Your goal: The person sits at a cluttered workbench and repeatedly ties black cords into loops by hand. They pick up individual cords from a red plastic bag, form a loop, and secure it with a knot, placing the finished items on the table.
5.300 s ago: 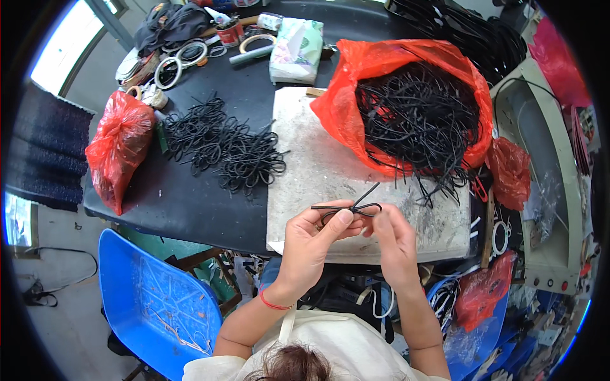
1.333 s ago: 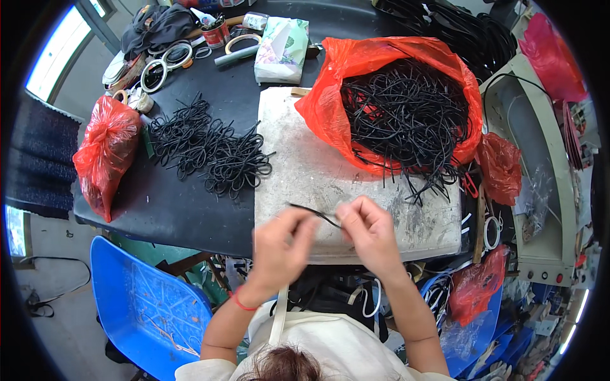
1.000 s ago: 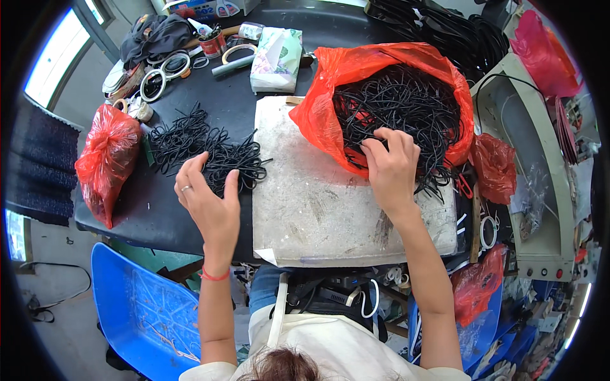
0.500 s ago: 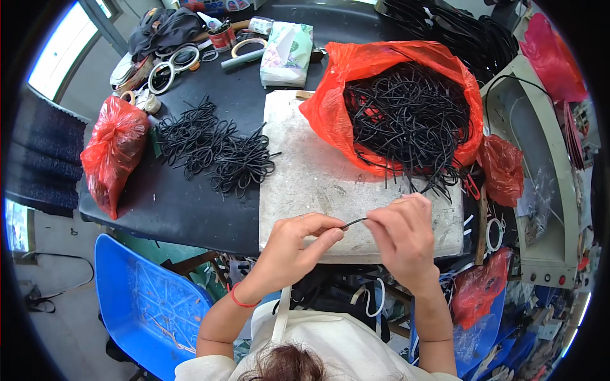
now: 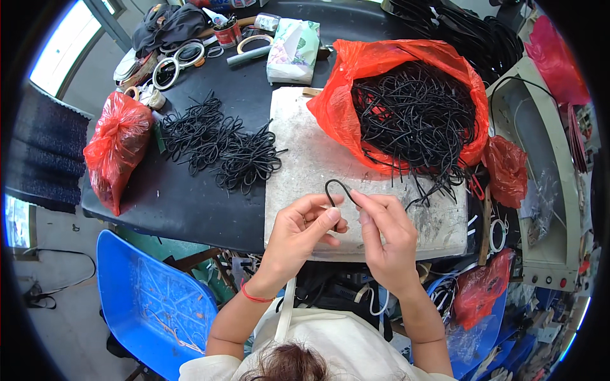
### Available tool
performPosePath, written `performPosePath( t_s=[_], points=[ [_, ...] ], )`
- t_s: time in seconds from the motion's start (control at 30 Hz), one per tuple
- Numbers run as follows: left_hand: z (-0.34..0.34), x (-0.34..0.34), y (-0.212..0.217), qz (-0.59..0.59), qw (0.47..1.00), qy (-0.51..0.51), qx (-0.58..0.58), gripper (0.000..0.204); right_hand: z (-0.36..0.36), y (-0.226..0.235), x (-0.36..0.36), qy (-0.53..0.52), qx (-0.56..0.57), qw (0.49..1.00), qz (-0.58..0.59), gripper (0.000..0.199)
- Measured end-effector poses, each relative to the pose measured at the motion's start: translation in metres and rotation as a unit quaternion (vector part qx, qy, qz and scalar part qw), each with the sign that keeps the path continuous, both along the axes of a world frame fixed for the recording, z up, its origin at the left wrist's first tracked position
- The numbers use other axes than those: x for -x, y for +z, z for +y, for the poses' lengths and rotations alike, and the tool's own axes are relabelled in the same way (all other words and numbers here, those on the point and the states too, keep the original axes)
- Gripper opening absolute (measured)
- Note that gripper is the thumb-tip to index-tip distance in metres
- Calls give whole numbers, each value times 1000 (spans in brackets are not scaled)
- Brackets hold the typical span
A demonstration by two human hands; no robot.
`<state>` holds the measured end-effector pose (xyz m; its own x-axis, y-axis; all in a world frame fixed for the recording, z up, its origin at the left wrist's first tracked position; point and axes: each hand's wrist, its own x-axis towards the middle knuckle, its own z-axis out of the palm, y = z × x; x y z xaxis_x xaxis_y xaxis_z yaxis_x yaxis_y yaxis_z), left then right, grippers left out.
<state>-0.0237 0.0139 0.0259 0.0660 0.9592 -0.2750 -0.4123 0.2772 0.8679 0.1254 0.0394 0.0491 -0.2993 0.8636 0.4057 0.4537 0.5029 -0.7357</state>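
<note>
Blue plastic tub (image 5: 149, 286) at far L, below table edge, scraps in it. Above it, on the dark table (image 5: 184, 209), a knotted red bag (image 5: 119, 149); R of that, a pile of looped black cords (image 5: 248, 155) reaching the edge of a pale, stained board (image 5: 298, 140).

Person's L hand (image 5: 295, 235) is over the board's near part: thumb & forefinger pinch one side of a single black cord (image 5: 337, 181), other fingers loosely curled. Cord arches up betw. the hands in one bend. R hand (image 5: 391, 238) pinches the other side w/ thumb & fingertips. Cord ends are mostly behind fingers, so can't say how much tail each hand has.

Step in hand looks like bending cord into a loop; no knot shows yet. Next move prob. calls for crossing the two sides, L pinch firm, R fingertips doing the fine work; thin cord could spring straight if either grip slackens.

Beyond & R of the hands, a wide-mouthed red bag (image 5: 340, 95) w/ a tangled heap of loose cords (image 5: 416, 114), some spilling over its near rim. Far R: grey machine housing (image 5: 545, 254) w/ round buttons.
</note>
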Motion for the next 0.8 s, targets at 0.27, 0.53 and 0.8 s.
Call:
performPosePath(
  t_s=[0.27,0.53,0.8],
  points=[
    [-3,-4,-7,42,998,19,-34,19,0,-12,3,-6,43,998,46,19],
    [-2,1,-11,-6,1000,-1,-31,20,-7,-11,1,-12,236,962,140,9],
    [-3,-4,-7,22,1000,-17,-14,19,-8,-12,1,-6,221,963,155,8]
  ],
)
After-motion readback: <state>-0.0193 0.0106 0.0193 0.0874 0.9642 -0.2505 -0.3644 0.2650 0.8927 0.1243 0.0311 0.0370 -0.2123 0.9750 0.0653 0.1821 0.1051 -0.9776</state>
